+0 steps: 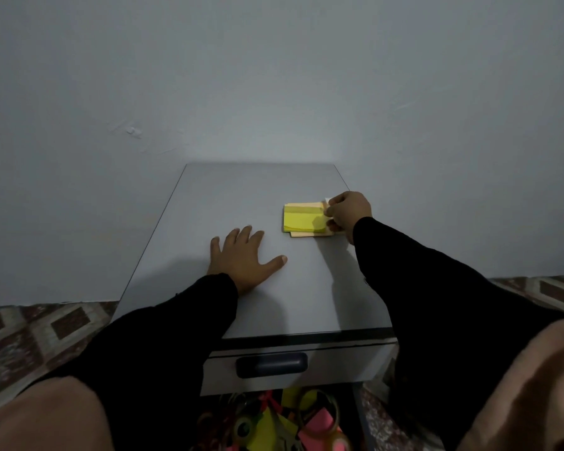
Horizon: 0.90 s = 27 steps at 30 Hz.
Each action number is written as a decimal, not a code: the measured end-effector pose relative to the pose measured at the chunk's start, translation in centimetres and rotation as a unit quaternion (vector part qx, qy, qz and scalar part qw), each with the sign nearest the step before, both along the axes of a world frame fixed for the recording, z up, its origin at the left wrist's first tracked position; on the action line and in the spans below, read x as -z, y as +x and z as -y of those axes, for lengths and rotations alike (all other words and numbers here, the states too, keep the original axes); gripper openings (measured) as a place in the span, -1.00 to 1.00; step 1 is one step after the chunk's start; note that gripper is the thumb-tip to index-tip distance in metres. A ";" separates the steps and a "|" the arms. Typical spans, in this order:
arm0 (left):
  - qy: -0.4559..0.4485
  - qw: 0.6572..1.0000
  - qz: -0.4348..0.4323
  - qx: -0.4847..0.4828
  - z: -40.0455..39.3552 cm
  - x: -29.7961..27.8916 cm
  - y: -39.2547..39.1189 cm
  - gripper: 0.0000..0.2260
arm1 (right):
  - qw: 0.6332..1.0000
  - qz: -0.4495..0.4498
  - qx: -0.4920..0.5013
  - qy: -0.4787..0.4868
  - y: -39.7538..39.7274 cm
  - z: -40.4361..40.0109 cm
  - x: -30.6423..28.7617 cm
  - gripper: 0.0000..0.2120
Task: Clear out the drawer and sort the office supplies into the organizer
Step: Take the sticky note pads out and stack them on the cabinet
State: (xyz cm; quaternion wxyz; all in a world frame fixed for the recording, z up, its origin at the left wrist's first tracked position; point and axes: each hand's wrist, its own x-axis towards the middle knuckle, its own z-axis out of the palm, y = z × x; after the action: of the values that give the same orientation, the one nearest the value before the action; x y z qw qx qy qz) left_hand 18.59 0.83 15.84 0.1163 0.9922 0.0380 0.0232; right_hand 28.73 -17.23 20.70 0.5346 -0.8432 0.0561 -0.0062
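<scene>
Two hands: both on the cabinet [241, 203] top, sleeves black.
Left hand [241, 255]: I've got it flat on the top, fingers spread and straight, holding nothing, left of centre.
Right hand [347, 213]: fingers curled, pinching the right edge of the notes [302, 219]; a white scrap shows at the fingertips, can't tell what it is.
Notes: yellow sheets on a paler stack, lying flat on the right half of the top, near the right edge, well apart from my left hand.
Edges: back edge of the top meets the wall [274, 76]; left and right edges drop to patterned floor [30, 333]; front edge sits above the closed drawer [332, 362].
Open room: bare top behind and left of the notes, and between my two hands.
Lower drawer [274, 421]: pulled out below, full of tangled supplies — pink and yellow bits, tape rolls; too dark to sort them out.
In the way: my own forearms and knees crowd the front.
</scene>
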 end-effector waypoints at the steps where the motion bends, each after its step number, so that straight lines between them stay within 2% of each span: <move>1: 0.000 1.000 -0.004 0.000 0.0 -0.2 -0.3 -0.31 | 1.000 0.007 0.006 0.024 -0.8 -0.1 -0.2 -0.86; 4: -0.009 1.000 0.009 0.011 0.1 -0.9 -2.0 -0.34 | 0.993 0.019 -0.011 0.113 -4.1 0.0 -1.2 -0.83; 6: -0.033 0.997 0.056 0.029 0.1 -1.4 -3.9 -0.40 | 0.988 0.038 -0.047 0.141 -7.3 0.3 -2.1 -0.83; 11: -0.223 0.953 0.199 0.051 -0.4 -2.5 -11.9 -0.52 | 0.981 0.074 -0.136 0.118 -16.8 1.4 -2.2 -0.83; 14: -0.254 0.934 0.239 0.081 -0.5 -1.5 -17.3 -0.61 | 0.980 0.067 -0.173 0.075 -22.0 2.7 -0.7 -0.83; 17: -0.276 0.932 0.218 0.083 -0.4 0.3 -22.2 -0.58 | 0.978 0.045 -0.195 0.059 -26.0 3.4 1.9 -0.83; 21: -0.245 0.957 0.148 0.059 -0.5 4.8 -26.9 -0.46 | 0.977 0.017 -0.196 0.084 -29.7 3.4 6.3 -0.78; 27: -0.293 0.955 0.052 -0.012 -0.6 11.7 -30.8 -0.36 | 0.976 -0.048 -0.200 0.074 -32.4 3.6 13.9 -0.74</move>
State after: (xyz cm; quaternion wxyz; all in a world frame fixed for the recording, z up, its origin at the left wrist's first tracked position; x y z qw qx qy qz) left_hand -12.22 1.40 4.15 0.4034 0.9114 0.0488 0.0644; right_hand -3.68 -20.85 6.77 0.5826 -0.7947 -0.0880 0.1457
